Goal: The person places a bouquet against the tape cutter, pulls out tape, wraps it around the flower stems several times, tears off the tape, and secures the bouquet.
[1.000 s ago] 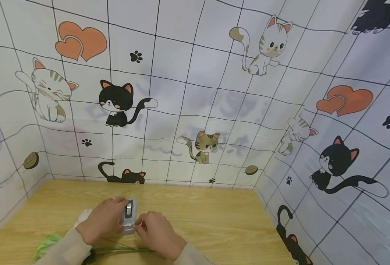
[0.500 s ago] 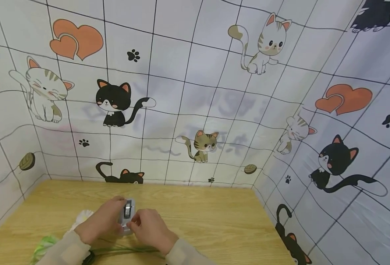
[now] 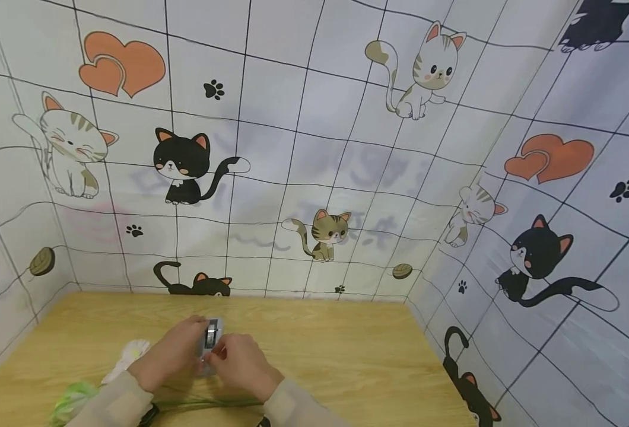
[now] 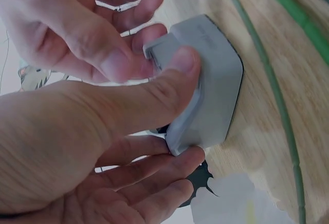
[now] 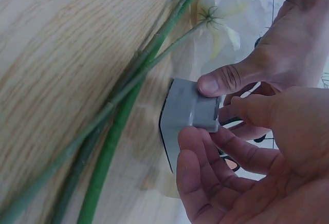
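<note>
A grey tape dispenser [image 4: 221, 75] stands on the wooden table, a roll in its top slot [image 3: 211, 334] in the head view. My left hand [image 3: 172, 350] holds it from the left, thumb along its side and fingers around the other side. At its near end is my right hand [image 3: 245, 365], thumb and index finger pinched together at the cutting edge. The right wrist view shows this right hand [image 5: 247, 157] close against the dispenser [image 5: 187, 100], its other fingers loosely bent. Any strip of tape between the fingertips is too hard to make out.
Green stems [image 3: 202, 403] lie across the table in front of my hands. A white flower [image 3: 132, 353] and a pale green flower [image 3: 71, 400] lie at the left, partly behind my left arm. Cat-printed cloth walls [image 3: 293, 148] enclose the table [image 3: 320, 350].
My right hand has moved left from beside the dispenser's near end to over it, with thumb and index finger pinching there. My left hand keeps its hold; the dispenser has shifted only slightly.
</note>
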Demonstrator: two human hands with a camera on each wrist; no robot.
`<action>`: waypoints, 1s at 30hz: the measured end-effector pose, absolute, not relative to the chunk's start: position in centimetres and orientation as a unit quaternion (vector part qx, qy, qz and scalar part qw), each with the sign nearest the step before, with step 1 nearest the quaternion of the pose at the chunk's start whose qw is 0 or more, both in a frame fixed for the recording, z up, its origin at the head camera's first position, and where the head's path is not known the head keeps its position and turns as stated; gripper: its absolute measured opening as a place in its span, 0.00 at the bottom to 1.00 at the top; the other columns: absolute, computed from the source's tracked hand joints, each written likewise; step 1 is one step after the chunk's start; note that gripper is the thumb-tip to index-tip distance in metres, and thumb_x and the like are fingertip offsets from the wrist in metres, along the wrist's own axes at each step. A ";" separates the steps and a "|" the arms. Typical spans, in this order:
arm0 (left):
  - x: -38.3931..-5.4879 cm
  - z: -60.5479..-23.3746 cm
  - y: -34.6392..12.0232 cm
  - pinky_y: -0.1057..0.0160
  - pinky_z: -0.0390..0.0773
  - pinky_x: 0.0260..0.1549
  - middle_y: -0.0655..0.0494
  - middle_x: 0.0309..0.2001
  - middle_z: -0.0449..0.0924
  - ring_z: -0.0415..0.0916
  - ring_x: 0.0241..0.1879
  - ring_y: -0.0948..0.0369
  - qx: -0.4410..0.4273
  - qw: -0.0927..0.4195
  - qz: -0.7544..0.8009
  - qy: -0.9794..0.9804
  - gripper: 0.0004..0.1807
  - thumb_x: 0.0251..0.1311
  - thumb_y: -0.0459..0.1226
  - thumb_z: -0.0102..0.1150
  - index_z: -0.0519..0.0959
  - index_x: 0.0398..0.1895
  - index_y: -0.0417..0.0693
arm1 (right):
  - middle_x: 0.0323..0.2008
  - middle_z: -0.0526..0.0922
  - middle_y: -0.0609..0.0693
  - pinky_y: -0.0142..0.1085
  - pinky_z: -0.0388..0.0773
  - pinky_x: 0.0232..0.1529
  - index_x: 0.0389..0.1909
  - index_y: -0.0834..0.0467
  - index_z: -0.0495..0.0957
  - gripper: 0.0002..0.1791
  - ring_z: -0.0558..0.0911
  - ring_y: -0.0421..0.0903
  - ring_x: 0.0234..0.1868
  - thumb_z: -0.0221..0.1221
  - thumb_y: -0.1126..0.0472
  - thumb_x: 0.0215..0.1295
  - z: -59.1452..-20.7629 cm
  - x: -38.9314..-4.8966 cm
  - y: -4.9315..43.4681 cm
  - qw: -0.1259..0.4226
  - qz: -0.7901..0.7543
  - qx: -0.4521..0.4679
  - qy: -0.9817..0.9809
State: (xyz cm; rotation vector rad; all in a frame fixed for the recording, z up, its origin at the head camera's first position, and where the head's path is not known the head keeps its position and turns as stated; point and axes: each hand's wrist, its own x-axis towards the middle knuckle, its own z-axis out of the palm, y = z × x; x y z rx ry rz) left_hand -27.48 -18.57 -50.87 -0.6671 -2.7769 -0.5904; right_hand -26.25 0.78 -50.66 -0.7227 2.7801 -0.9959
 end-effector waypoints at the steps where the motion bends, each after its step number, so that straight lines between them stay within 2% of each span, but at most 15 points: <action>1: -27.4 -50.9 -18.5 0.44 0.93 0.50 0.36 0.52 0.89 0.89 0.47 0.47 -0.228 0.114 -0.202 -0.946 0.36 0.29 0.23 0.93 0.87 0.49 0.34 | 0.32 0.92 0.42 0.25 0.78 0.30 0.39 0.57 0.92 0.14 0.80 0.29 0.28 0.70 0.52 0.85 -50.7 -26.3 0.7 0.050 -0.329 -0.234 0.914; 4: -27.2 -50.9 -18.5 0.46 0.92 0.49 0.37 0.51 0.89 0.89 0.45 0.49 -0.232 0.121 -0.212 -0.942 0.35 0.30 0.22 0.91 0.87 0.49 0.36 | 0.29 0.88 0.42 0.26 0.75 0.27 0.37 0.58 0.91 0.13 0.77 0.30 0.26 0.71 0.55 0.84 -50.8 -26.4 0.5 0.051 -0.350 -0.228 0.907; 7: -26.9 -51.0 -18.7 0.47 0.92 0.47 0.41 0.49 0.89 0.87 0.44 0.52 -0.227 0.129 -0.215 -0.941 0.35 0.28 0.22 0.90 0.87 0.47 0.39 | 0.24 0.83 0.40 0.26 0.69 0.24 0.34 0.61 0.91 0.13 0.72 0.31 0.23 0.71 0.60 0.82 -51.0 -26.4 0.3 0.054 -0.382 -0.237 0.892; 9: -26.6 -51.1 -18.9 0.46 0.92 0.49 0.41 0.50 0.90 0.88 0.45 0.51 -0.223 0.131 -0.214 -0.942 0.36 0.27 0.22 0.91 0.87 0.48 0.39 | 0.22 0.80 0.39 0.26 0.66 0.23 0.34 0.62 0.90 0.13 0.70 0.31 0.21 0.72 0.61 0.81 -51.3 -26.4 0.1 0.057 -0.398 -0.239 0.884; 14: -26.4 -50.8 -18.7 0.47 0.92 0.49 0.42 0.52 0.90 0.87 0.46 0.53 -0.218 0.116 -0.221 -0.944 0.37 0.30 0.23 0.95 0.87 0.50 0.37 | 0.25 0.86 0.44 0.25 0.73 0.26 0.35 0.63 0.89 0.09 0.74 0.30 0.24 0.74 0.64 0.78 -51.8 -26.6 -0.1 0.046 -0.416 -0.224 0.880; 17: -26.8 -50.5 -18.2 0.49 0.91 0.47 0.45 0.49 0.89 0.85 0.43 0.55 -0.215 0.115 -0.219 -0.945 0.36 0.29 0.22 0.94 0.86 0.49 0.37 | 0.28 0.88 0.46 0.25 0.75 0.28 0.35 0.63 0.89 0.09 0.75 0.30 0.26 0.75 0.65 0.77 -51.6 -26.9 0.1 0.035 -0.419 -0.212 0.882; 22: -26.9 -50.6 -17.6 0.50 0.91 0.45 0.47 0.44 0.87 0.83 0.41 0.56 -0.201 0.104 -0.208 -0.952 0.35 0.27 0.20 0.91 0.85 0.46 0.37 | 0.26 0.87 0.44 0.26 0.76 0.28 0.33 0.61 0.88 0.09 0.76 0.31 0.25 0.76 0.66 0.75 -51.8 -26.8 0.3 0.047 -0.435 -0.186 0.880; 27: -26.7 -50.3 -17.5 0.52 0.89 0.44 0.50 0.42 0.85 0.80 0.40 0.58 -0.182 0.090 -0.213 -0.956 0.35 0.26 0.18 0.90 0.85 0.44 0.38 | 0.29 0.89 0.45 0.27 0.78 0.29 0.36 0.61 0.88 0.07 0.80 0.32 0.27 0.72 0.65 0.77 -51.5 -27.1 0.2 0.051 -0.468 -0.172 0.865; 30: -26.5 -49.9 -17.6 0.52 0.88 0.43 0.50 0.41 0.84 0.78 0.39 0.58 -0.166 0.083 -0.213 -0.959 0.34 0.25 0.17 0.89 0.85 0.42 0.38 | 0.29 0.88 0.46 0.29 0.76 0.28 0.36 0.61 0.89 0.09 0.79 0.35 0.27 0.69 0.62 0.79 -51.1 -27.4 0.1 0.057 -0.489 -0.158 0.856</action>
